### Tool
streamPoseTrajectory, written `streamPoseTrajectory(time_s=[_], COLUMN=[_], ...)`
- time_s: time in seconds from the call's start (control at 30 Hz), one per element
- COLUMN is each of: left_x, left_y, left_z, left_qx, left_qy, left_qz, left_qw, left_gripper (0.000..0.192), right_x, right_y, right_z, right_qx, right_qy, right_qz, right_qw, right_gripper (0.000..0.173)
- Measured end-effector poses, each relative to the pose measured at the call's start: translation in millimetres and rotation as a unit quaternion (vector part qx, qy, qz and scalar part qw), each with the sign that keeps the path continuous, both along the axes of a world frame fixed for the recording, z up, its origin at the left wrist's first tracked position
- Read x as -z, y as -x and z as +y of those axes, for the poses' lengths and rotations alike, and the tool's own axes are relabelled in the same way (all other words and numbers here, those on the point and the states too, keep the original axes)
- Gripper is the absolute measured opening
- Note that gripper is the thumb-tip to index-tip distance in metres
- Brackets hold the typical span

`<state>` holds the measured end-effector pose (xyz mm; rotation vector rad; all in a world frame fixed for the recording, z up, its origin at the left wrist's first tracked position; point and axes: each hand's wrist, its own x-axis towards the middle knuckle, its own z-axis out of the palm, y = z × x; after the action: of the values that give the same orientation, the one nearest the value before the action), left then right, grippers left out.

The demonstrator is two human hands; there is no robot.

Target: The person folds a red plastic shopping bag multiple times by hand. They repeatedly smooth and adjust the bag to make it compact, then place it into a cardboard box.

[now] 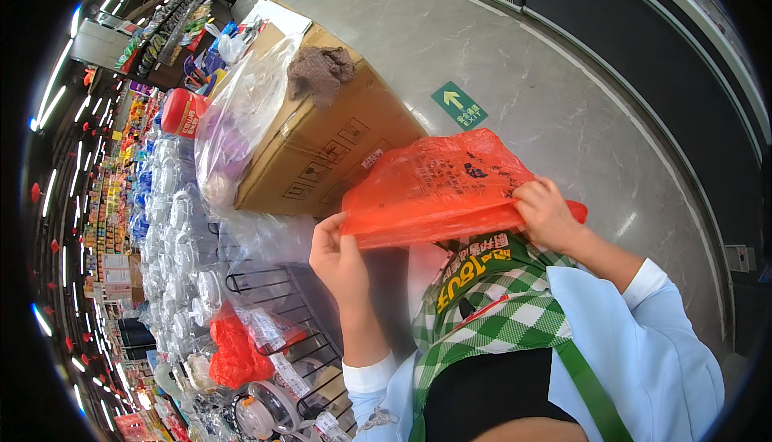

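Note:
A red plastic bag (440,182) with dark printing is stretched between my two hands in front of my green checked apron (512,315). My left hand (341,261) pinches one corner of its near edge between thumb and fingers. At the opposite end, my right hand (546,213) grips the bag in closed fingers, and a bit of red plastic sticks out beyond it. The near edge looks folded over, and I cannot tell whether the bag's mouth is open. Behind the bag stands a large cardboard box (325,140), partly covered by it.
A brown cloth (319,71) and a clear plastic bag (247,122) lie over the box. To the left, a black wire rack (289,303) stands beside packaged clear containers (181,249) and a crumpled red bag (238,351). A dark display case (639,62) curves along the right, across the grey floor (543,110).

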<state>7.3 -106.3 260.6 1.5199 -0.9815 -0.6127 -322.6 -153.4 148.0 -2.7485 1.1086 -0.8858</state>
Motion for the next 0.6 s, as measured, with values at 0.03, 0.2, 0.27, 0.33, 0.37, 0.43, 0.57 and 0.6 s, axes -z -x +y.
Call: streamPoseTrajectory(time_s=[0.03,0.2,0.27,0.33,0.37,0.43,0.57,0.6], left_x=[-1.3,-9.5,-18.2,-23.4,-20.4,-11.3,-24.6,-19.0], left_y=[-2.7,1.1,12.1,17.4,13.1,0.0,-1.7,-4.9], left_z=[0.5,5.3,4.4,1.8,-3.0,-15.8,-33.7,-40.0], left_qx=[-0.011,0.002,0.055,0.124,0.122,0.118,0.159,0.169], left_qy=[-0.016,0.158,0.21,0.176,0.166,0.149,0.121,0.132], left_qz=[-0.014,-0.337,-0.437,-0.52,-0.541,-0.582,-0.586,-0.591], left_qw=[1.0,0.928,0.873,0.826,0.815,0.791,0.785,0.778], left_gripper=[0.031,0.033,0.038,0.04,0.042,0.045,0.041,0.038], right_x=[-4.9,-57.5,-79.2,-96.2,-103.0,-112.6,-128.8,-133.1], right_y=[3.0,13.4,14.7,15.7,17.1,20.9,31.2,33.5], right_z=[-9.2,-57.1,-70.8,-78.5,-81.4,-85.7,-90.6,-91.8], right_qx=[-0.001,-0.013,-0.018,-0.033,-0.039,-0.055,-0.06,-0.06], right_qy=[-0.02,-0.066,-0.071,-0.073,-0.075,-0.074,-0.092,-0.092], right_qz=[-0.005,-0.052,-0.055,-0.054,-0.053,-0.041,-0.023,-0.022], right_qw=[1.0,0.996,0.996,0.995,0.995,0.995,0.994,0.994], right_gripper=[0.019,0.011,0.009,0.009,0.009,0.009,0.011,0.011])
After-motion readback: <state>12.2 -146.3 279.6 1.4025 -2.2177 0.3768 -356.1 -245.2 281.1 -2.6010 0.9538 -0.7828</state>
